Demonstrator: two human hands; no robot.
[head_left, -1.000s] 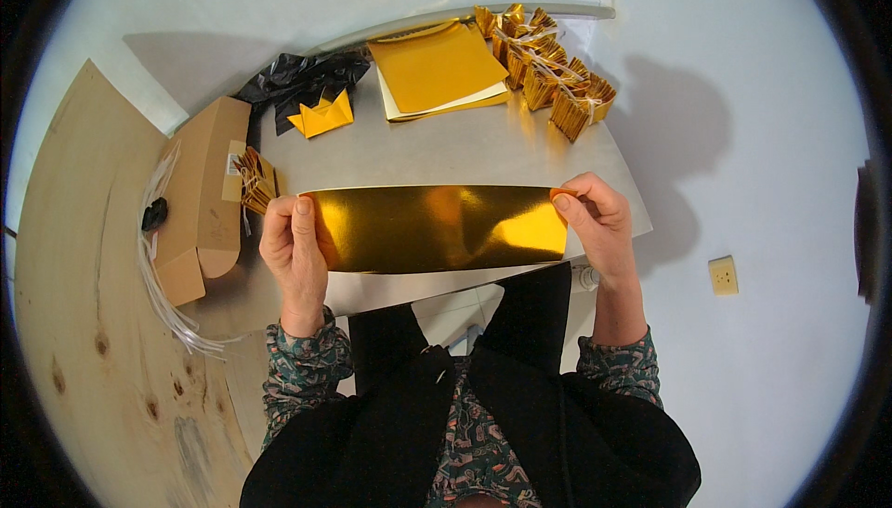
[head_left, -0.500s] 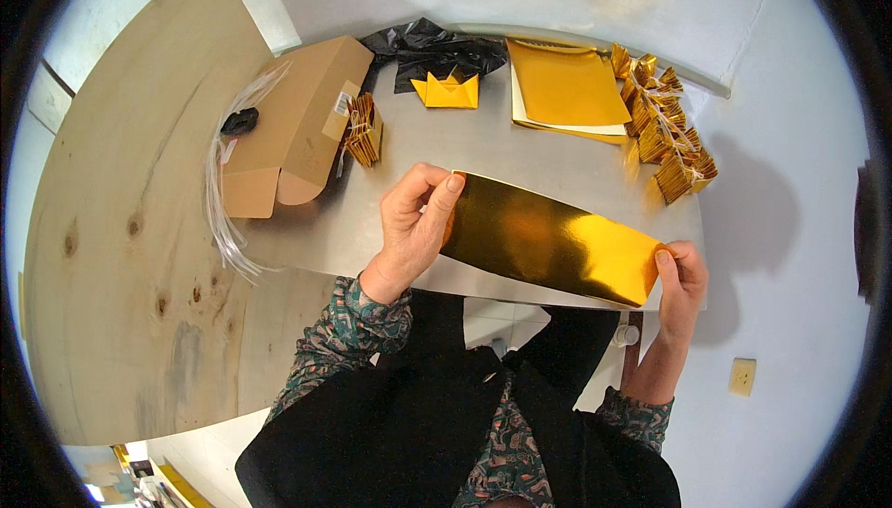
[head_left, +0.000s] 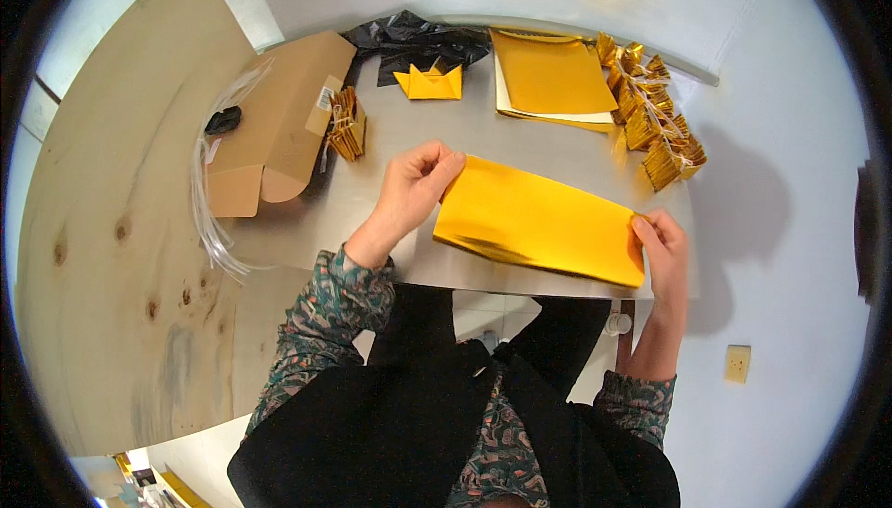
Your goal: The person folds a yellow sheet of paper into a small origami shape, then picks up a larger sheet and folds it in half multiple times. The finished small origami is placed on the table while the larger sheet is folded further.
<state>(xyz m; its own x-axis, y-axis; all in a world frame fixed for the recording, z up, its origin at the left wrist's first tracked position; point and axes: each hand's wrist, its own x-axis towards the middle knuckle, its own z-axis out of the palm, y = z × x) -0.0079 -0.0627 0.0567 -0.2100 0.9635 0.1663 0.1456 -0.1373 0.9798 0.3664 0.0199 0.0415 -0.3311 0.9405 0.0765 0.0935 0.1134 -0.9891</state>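
Note:
Between my two hands a long rectangle of shiny gold paper (head_left: pixel 544 222) is stretched out above the near part of the grey table (head_left: pixel 400 123). My left hand (head_left: pixel 418 183) pinches its upper left corner between thumb and fingers. At the other end, my right hand (head_left: pixel 663 246) grips the right edge, thumb on the front. A folded gold paper piece with pointed tips (head_left: pixel 429 84) stands farther back on the table. To its right lies a stack of gold sheets (head_left: pixel 553 76), with a white underside showing at the edge.
Tied bundles of folded gold paper (head_left: pixel 650 123) line the table's right edge by the wall. At left, a brown cardboard box (head_left: pixel 279 127) has another bundle (head_left: pixel 347 125) against it. Clear plastic strips (head_left: pixel 206 201) hang beside the box. Black plastic (head_left: pixel 418 39) lies at the back.
The gold paper has tilted, so its face now looks evenly bright yellow instead of dark and mirror-like. My right hand has moved slightly up. The whole view has shifted a little.

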